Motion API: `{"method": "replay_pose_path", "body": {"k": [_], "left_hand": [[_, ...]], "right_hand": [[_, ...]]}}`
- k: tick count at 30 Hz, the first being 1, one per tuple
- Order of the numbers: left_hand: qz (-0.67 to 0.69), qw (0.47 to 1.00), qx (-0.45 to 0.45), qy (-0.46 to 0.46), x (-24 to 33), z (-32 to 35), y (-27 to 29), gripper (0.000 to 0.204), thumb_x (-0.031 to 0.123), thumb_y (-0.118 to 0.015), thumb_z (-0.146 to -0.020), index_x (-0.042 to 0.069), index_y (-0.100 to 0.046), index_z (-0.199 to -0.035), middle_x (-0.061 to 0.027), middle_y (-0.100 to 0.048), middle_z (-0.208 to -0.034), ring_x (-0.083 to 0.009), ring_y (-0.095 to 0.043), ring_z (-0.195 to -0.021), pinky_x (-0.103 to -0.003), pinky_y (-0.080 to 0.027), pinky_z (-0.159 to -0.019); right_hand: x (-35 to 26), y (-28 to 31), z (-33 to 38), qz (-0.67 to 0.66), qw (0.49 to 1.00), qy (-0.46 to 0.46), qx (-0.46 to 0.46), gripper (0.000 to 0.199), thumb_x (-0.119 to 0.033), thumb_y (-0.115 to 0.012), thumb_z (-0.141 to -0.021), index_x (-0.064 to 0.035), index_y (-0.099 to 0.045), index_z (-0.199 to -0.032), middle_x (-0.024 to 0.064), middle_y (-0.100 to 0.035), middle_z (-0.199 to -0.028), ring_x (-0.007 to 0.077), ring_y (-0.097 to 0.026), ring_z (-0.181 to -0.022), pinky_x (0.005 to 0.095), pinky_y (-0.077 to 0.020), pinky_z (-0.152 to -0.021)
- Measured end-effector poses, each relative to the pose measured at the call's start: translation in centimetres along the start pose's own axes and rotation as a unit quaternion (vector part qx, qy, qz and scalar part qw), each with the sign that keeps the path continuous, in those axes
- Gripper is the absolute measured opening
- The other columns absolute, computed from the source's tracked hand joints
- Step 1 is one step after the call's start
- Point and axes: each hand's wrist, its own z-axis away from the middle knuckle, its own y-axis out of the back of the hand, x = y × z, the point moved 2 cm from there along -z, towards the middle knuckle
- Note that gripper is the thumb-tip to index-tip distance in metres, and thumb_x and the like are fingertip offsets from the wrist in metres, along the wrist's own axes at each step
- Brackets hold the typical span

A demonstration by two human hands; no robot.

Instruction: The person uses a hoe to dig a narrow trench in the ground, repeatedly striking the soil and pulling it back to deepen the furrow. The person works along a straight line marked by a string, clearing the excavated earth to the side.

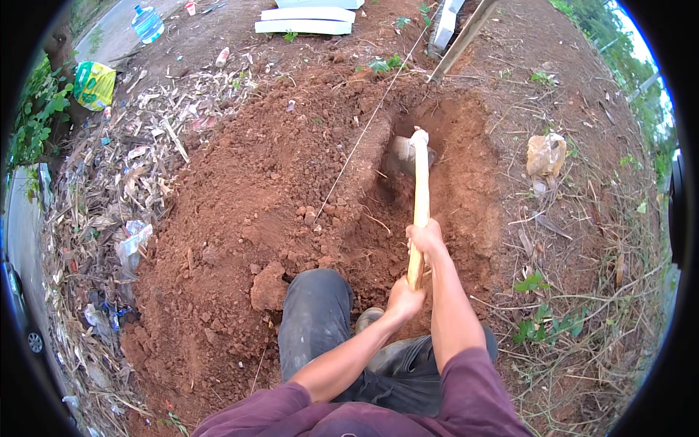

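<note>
one large clear blue bottle (148, 25), tilted, upper left; one yellow-and-green bag (94, 85) beside leafy plants (33, 116); one dark car (20, 309) at the left rim. several long white slabs (303, 27) lying side by side, top centre; one crumpled tan bag (546, 156) at right, near dry stems (593, 324). dry husks mixed with litter (138, 149), strewn along the left, with one clear plastic scrap (133, 245).

Left grip (405, 300) and right grip (427, 240) around pale handle (421, 182), hoe head (403, 149) in reddish trench (467, 178)

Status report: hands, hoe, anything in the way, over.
Right hand gripping hoe handle, left hand gripping nearer its butt end. Hoe head down in trench. String left of trench, clear of hoe head.
</note>
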Motion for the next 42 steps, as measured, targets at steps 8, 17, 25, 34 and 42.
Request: {"method": "replay_pose_path", "body": {"k": [8, 17, 25, 34, 42], "left_hand": [[-0.040, 0.958, 0.056, -0.277, 1.0, 1.4, -0.1, 0.043, 0.008, -0.071, -0.084, -0.003, -0.060, -0.124, -0.0306, -0.072, -0.091, -0.0414, -0.075, -0.091, -0.045, -0.059, -0.078], [-0.087, 0.967, 0.061, -0.230, 6.5, -5.8, 1.7, 0.031, 0.007, -0.066, -0.085, 0.006, -0.063, -0.115, -0.0273, -0.071, -0.103, -0.0472, -0.069, -0.098, -0.051, -0.056, -0.085], [-0.132, 0.989, 0.055, -0.048, -7.1, 3.3, 0.6, 0.040, 0.016, -0.066, -0.084, 0.000, -0.059, -0.121, -0.0283, -0.071, -0.109, -0.0441, -0.068, -0.108, -0.050, -0.053, -0.094], [-0.046, 0.981, 0.059, -0.177, -10.5, 8.4, 0.5, 0.041, 0.015, -0.070, -0.086, -0.002, -0.061, -0.122, -0.0299, -0.072, -0.106, -0.0444, -0.070, -0.107, -0.048, -0.055, -0.092], [-0.038, 0.969, 0.051, -0.238, 3.2, -4.1, 1.0, 0.043, 0.015, -0.072, -0.083, -0.002, -0.063, -0.122, -0.0217, -0.074, -0.104, -0.0314, -0.073, -0.097, -0.042, -0.055, -0.087]], "right_hand": [[-6.1, 4.8, 8.2, -0.172, 0.965, 0.160, 0.117, 0.027, -0.003, -0.068, -0.081, -0.0003, -0.050, -0.101, 0.0068, -0.059, -0.069, 0.0151, -0.059, -0.049, 0.0317, -0.0510, -0.042], [-9.0, 3.9, 0.3, -0.265, 0.929, 0.216, 0.141, 0.022, -0.002, -0.068, -0.088, 0.0012, -0.050, -0.099, 0.0067, -0.058, -0.062, 0.0167, -0.057, -0.044, 0.0331, -0.0492, -0.038], [6.1, -1.7, 4.1, -0.149, 0.987, -0.053, -0.022, 0.008, -0.004, -0.064, -0.084, 0.0022, -0.060, -0.083, 0.0095, -0.059, -0.062, 0.0207, -0.059, -0.048, 0.0378, -0.0524, -0.044], [5.1, -1.1, 12.6, -0.099, 0.992, 0.025, 0.073, 0.026, -0.001, -0.068, -0.082, -0.0005, -0.053, -0.103, 0.0093, -0.062, -0.070, 0.0176, -0.060, -0.048, 0.0335, -0.0517, -0.041], [-6.7, 2.3, 4.2, -0.086, 0.964, 0.184, 0.170, 0.036, -0.018, -0.075, -0.090, 0.0004, -0.051, -0.109, 0.0127, -0.066, -0.078, 0.0205, -0.066, -0.055, 0.0356, -0.0564, -0.047]]}}
